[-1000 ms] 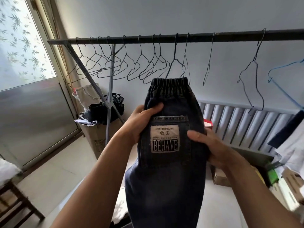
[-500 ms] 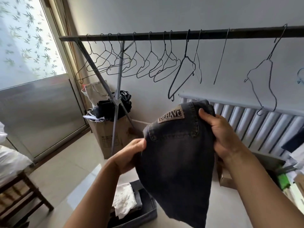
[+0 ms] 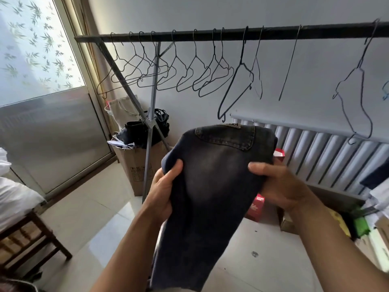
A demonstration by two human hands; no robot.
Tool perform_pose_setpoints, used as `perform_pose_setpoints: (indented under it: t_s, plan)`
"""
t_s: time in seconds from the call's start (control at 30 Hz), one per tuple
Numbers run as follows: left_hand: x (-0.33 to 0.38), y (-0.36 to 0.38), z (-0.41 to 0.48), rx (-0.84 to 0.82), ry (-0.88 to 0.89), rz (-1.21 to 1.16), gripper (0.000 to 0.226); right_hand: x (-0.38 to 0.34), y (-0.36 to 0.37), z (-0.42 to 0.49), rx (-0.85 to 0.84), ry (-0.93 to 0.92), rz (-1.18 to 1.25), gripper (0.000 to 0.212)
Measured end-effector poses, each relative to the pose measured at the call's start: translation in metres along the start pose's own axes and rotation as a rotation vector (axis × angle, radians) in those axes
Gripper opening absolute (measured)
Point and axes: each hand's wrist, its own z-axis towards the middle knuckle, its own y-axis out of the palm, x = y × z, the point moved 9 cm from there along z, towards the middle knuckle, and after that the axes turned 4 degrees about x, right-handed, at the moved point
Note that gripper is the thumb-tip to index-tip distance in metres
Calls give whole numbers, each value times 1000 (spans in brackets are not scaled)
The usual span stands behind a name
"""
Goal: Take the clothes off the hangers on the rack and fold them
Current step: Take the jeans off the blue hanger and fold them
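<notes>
One rack (image 3: 273,32), mostly bare wire hangers (image 3: 242,63) on visible stretch. Jeans (image 3: 212,186) off hanger, held mid-air below rack, waist end doubled over (pocket seam on top), likely mid-fold. Left hand (image 3: 163,188) pinching left edge, right hand (image 3: 280,182) gripping right edge, to hold fold taut.

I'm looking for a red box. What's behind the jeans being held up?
A red box peeks out right of the jeans, below the radiator. The jeans cover the rest of it and whatever else lies there.

The jeans (image 3: 210,186) hide the fingers of the left hand (image 3: 162,190) and right hand (image 3: 280,186).
</notes>
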Motion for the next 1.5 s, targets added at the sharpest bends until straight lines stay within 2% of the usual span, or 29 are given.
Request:
perform_pose_setpoints:
  t_s: [0.1,0.23,0.3,0.37,0.43,0.5,0.53,0.67,0.77,0.8,0.87,0.9,0.93,0.97,1.03,1.1,1.17,1.37,1.5]
  plan:
    - [13,3,0,7,19,-50,19,14,3,-4,42,54,-123,52]
    - [19,11,-5,-114,-37,46,23,8,-14,-1,208,44,-125,37]
    - [13,14,-8,-163,-102,97,31,1,-23,1,274,20,-64,25]
    - [4,12,-9,-198,-147,152,48,2,-28,-1,262,15,15,20]
    - [2,10,-8,-201,-147,206,63,9,-21,-4,159,47,-4,38]
    - [6,8,-4,-176,-96,277,59,18,-14,-7,77,93,-158,56]
    - [11,9,-2,-166,-53,337,52,18,-14,-7,91,92,-232,58]
    - [30,15,4,-104,109,536,41,2,-26,-1,301,-28,-279,49]
    - [47,10,12,90,241,625,58,-12,-33,-3,474,-123,-361,52]
    - [53,8,14,155,275,622,66,-18,-37,-4,544,-146,-403,62]
    - [58,8,14,213,320,593,78,-20,-35,-5,578,-144,-388,90]
    - [58,10,14,211,328,566,75,-18,-35,-5,571,-145,-307,105]
    - [57,13,13,194,321,524,66,-16,-38,-4,551,-148,-205,111]
    - [57,17,12,157,299,472,54,-15,-39,-4,529,-142,-99,103]
    - [54,24,9,45,243,376,38,-17,-34,-5,434,-126,22,70]
    - [52,31,7,-68,211,383,47,-23,-31,-4,322,-148,1,55]
    - [53,34,5,-137,217,458,61,-29,-28,-4,273,-177,-84,56]
    - [70,31,5,-29,404,1027,64,-49,-26,-12,423,-337,-596,51]
    - [80,31,3,62,517,1263,47,-56,-18,-19,498,-425,-842,30]
